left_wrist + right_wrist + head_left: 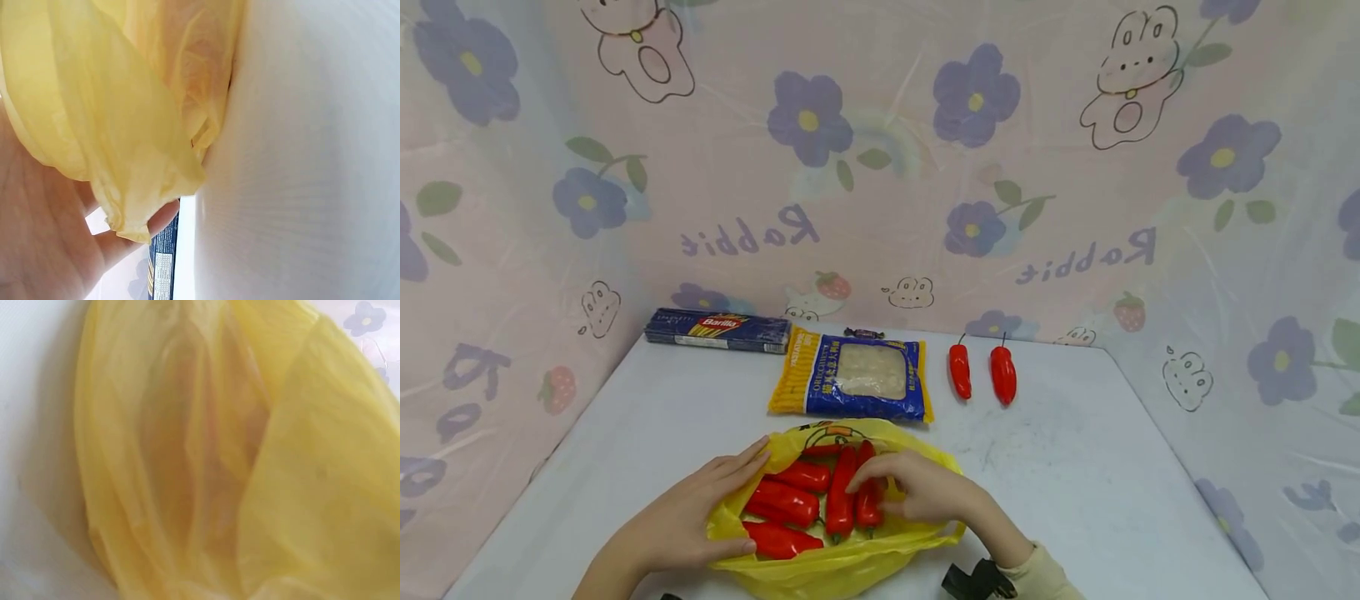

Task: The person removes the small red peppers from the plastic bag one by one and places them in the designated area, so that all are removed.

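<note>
A yellow plastic bag lies with its mouth spread at the front of the table, several red peppers inside it. My left hand rests against the bag's left rim, fingers extended along the edge and thumb at the front side. In the left wrist view the yellow plastic drapes over that hand. My right hand reaches in over the right side, thumb and fingers curled about the rightmost pepper. The bag's wall hides the right hand in the right wrist view.
Two more red peppers lie on the white table at the back right. Behind the bag is a blue and yellow pasta packet. A dark blue Barilla box and a small wrapped candy lie along the back edge.
</note>
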Demonstrator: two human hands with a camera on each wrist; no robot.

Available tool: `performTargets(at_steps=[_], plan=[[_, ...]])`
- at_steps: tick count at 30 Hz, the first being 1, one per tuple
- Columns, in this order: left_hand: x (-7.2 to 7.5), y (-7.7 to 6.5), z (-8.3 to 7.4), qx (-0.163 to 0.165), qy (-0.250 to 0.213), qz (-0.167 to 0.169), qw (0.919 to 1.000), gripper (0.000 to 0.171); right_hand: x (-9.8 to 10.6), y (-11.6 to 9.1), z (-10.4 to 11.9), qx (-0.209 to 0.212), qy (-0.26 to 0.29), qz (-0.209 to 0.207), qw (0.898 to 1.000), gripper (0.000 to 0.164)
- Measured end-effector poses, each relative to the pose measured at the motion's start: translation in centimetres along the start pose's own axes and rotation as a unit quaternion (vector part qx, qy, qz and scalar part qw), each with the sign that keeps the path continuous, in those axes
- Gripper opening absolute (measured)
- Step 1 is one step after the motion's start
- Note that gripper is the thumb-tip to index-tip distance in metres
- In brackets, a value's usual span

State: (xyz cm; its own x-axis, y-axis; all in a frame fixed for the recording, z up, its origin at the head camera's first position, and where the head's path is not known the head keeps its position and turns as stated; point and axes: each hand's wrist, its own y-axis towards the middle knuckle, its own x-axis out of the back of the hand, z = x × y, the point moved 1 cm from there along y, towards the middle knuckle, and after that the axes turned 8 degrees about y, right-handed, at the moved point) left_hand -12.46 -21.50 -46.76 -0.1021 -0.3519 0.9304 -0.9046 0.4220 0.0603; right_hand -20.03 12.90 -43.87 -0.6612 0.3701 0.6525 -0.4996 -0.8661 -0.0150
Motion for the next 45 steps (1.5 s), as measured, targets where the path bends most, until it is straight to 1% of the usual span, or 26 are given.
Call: performTargets(at_steps=[3,8,13,16,23,27,30,35,45], plan=[[0.0,0.0,0.0,0.004,0.002,0.002,1.0000,0.097,-0.1,0.0,-0.3,-0.006,0.003,0.010,1.000,0.043],[0.0,0.0,-0.1,0.002,0.007,-0.002,1.0000,0.097,0.0,-0.1,-0.7,-0.020,0.012,0.015,1.000,0.040],[0.0,0.0,-0.1,0.005,0.008,0.003,1.0000,0.098,0.1,-0.2,-0.7,-0.031,0.000,0.021,0.999,0.039],[0.0,0.0,-0.1,0.007,0.006,0.005,0.9999,0.098,0.2,-0.2,-0.6,-0.029,-0.017,0.029,0.999,0.042],[0.1,0.0,-0.2,0.004,0.002,0.005,1.0000,0.098,-0.1,-0.1,-0.8,-0.004,-0.058,0.045,0.997,0.046],[0.2,0.0,-0.2,0.005,-0.002,0.008,1.0000,0.098,-0.1,0.0,-0.9,-0.003,-0.076,0.042,0.996,0.048],[0.2,-0.1,-0.2,0.005,-0.003,0.010,0.9999,0.098,-0.2,0.0,-0.9,-0.003,-0.084,0.038,0.996,0.046],[0.2,0.0,-0.2,0.002,-0.001,0.007,1.0000,0.098,0.0,0.0,-0.7,-0.007,-0.076,0.031,0.997,0.044],[0.1,0.0,-0.1,0.005,-0.003,0.010,0.9999,0.098,0.9,-0.6,0.6,0.006,-0.063,0.007,0.998,0.043]])
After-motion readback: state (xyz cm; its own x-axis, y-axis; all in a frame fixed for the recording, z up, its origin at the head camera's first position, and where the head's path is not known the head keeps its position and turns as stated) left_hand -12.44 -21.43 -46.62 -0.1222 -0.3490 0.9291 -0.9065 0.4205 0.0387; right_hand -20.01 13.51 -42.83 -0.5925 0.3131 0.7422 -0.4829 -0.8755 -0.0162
